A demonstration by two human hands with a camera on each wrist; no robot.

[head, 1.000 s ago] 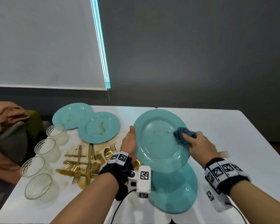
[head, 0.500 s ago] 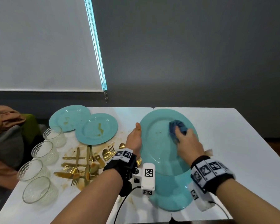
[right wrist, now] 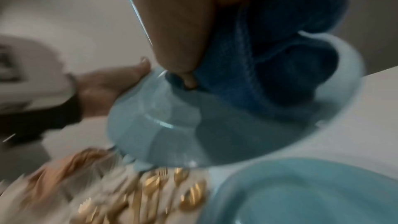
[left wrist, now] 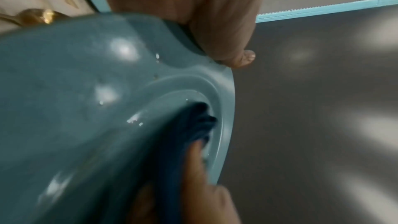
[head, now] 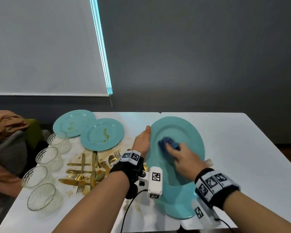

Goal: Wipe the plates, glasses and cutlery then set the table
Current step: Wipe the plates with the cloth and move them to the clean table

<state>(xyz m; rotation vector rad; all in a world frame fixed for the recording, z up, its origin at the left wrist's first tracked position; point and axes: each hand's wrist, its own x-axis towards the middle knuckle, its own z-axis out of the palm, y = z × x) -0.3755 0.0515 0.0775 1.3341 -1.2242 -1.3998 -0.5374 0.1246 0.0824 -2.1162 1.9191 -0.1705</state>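
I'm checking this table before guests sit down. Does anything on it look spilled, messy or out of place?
Yes. Brownish smears stain the white table around the gold cutlery, which lies in a crossed heap. The two far plates also carry yellow-brown streaks. The four glasses stand upright, apparently unbroken.

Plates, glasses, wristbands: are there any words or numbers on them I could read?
No readable words or numbers anywhere.
Left wristband: black-and-white square code patterns, no letters.
Right wristband: the same kind of code squares, no letters.
White camera box: code squares only.
Plates, glasses: plain, unmarked.
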